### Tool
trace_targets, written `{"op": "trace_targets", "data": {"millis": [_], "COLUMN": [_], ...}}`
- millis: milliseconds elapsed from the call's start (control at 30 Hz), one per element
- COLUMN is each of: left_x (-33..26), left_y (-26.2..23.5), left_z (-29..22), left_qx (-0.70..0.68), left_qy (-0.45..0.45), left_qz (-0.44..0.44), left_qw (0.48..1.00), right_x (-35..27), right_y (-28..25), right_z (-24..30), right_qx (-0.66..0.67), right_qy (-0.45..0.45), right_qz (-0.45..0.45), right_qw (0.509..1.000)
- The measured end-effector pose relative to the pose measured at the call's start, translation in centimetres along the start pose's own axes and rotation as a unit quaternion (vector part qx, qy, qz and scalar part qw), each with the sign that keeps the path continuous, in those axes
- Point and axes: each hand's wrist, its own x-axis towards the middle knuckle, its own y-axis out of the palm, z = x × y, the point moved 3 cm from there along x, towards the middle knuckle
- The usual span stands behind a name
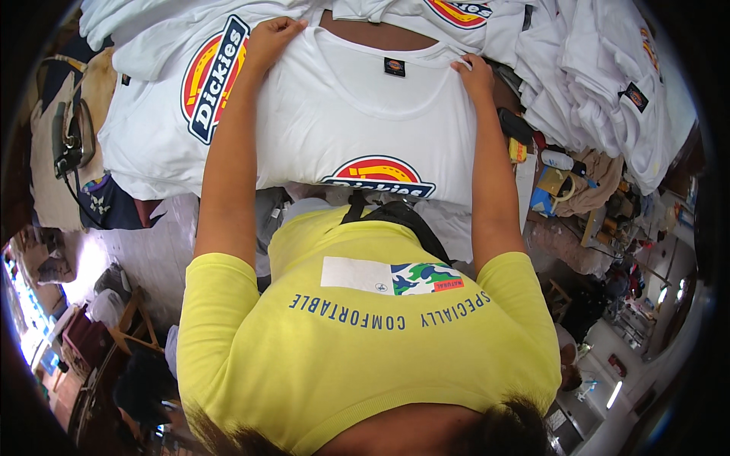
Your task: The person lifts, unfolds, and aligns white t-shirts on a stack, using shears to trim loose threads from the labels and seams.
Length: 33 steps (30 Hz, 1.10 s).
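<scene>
A white T-shirt is spread in front of me with its scooped neckline at the far side and a small black neck label inside. Part of a red, yellow and dark blue print shows at its near edge, which hangs over toward my body. At the far left corner of the neckline, my left hand pinches the fabric near the shoulder. My right hand is closed on the opposite shoulder edge. Both arms reach straight forward.
More white printed T-shirts lie at the left, and a heap of white shirts is at the right. A dark iron with a cord stands at the far left. Blue tape and small items lie below the right heap.
</scene>
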Motion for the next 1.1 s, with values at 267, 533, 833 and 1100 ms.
{"op": "trace_targets", "data": {"millis": [267,533,833,1100], "left_x": [0.2,-14.4,-20.1,-20.5], "left_y": [0.1,-2.1,-0.2,-0.1], "left_z": [-0.5,-2.1,1.2,0.6], "left_qx": [0.140,0.341,0.338,0.332], "left_qy": [0.066,0.378,0.303,0.261], "left_qz": [-0.031,0.014,-0.034,-0.047], "left_qw": [0.987,0.861,0.891,0.905], "right_x": [-2.9,-17.0,-22.8,-22.7], "right_y": [-1.4,-4.3,-0.9,-1.3], "right_z": [2.2,2.3,-0.9,-1.2], "right_qx": [-0.024,-0.112,-0.044,-0.035], "right_qy": [-0.034,-0.099,-0.048,-0.044], "right_qz": [-0.114,-0.260,-0.229,-0.186], "right_qw": [0.993,0.954,0.971,0.981]}}
